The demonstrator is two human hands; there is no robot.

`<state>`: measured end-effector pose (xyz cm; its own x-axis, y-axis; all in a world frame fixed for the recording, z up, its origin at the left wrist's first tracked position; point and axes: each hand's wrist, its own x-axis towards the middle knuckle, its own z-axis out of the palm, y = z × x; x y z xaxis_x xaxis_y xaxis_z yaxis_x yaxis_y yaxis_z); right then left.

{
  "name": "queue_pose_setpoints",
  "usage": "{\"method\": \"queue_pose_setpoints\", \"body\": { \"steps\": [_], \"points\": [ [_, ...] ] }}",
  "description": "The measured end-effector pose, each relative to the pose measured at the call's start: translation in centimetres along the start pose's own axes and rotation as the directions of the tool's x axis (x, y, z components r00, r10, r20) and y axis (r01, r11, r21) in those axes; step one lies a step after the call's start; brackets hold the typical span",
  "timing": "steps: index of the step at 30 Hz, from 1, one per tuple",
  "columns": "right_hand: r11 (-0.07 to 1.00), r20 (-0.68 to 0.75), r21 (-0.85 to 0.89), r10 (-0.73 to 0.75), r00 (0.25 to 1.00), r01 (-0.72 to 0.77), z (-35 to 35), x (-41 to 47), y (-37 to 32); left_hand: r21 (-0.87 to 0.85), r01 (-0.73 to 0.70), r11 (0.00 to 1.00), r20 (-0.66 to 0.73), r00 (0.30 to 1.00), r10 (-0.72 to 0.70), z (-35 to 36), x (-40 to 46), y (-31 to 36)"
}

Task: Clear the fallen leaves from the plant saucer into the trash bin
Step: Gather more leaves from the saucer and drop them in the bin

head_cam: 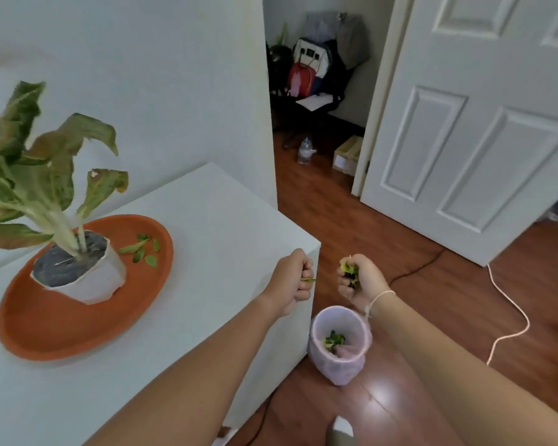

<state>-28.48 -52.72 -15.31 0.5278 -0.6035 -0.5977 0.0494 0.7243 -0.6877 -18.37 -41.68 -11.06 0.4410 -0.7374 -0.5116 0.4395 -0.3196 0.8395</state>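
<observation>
Trash bin [339, 346] on floor, upright, mouth up, leaves inside. Above it, right hand [360, 281] fisted around a leaf clump; left hand [292, 278] pinching one leaf. Farther left, orange saucer [62, 317], long axis near-left to far-right, few fallen leaves [142, 251] beside pot [81, 272].

A smooth, matt orange saucer [78, 329], plastic by the look of it, sits on a matt white cabinet top [226, 220] with a smooth painted finish. The pot [91, 281] appears wrapped in creased white paper. Below, glossy red-brown wood flooring [400, 397] throws back a bright glare beside a bin [339, 365] lined with thin, crinkled, translucent pale plastic. A matt white paneled door [484, 130] stands open.
</observation>
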Motion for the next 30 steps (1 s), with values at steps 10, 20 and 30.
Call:
{"method": "queue_pose_setpoints", "body": {
  "steps": [10, 20, 30],
  "points": [
    [0.979, -0.388, 0.028, 0.197, 0.9, -0.202, -11.6, 8.5, 3.6, 0.022, 0.291, 0.956, -0.091, 0.953, -0.288, 7.5, 10.8, -8.0],
    [0.917, -0.479, 0.172, 0.396, 0.783, -0.359, -20.6, 21.9, 13.8, -0.152, 0.519, 0.841, -0.203, 0.816, -0.541, 9.2, 25.0, -21.9],
    [0.899, -0.54, 0.209, 0.435, 0.721, -0.385, -23.4, 30.8, 19.8, -0.238, 0.595, 0.768, -0.118, 0.767, -0.631, 7.5, 32.1, -28.9]
  ]
}}
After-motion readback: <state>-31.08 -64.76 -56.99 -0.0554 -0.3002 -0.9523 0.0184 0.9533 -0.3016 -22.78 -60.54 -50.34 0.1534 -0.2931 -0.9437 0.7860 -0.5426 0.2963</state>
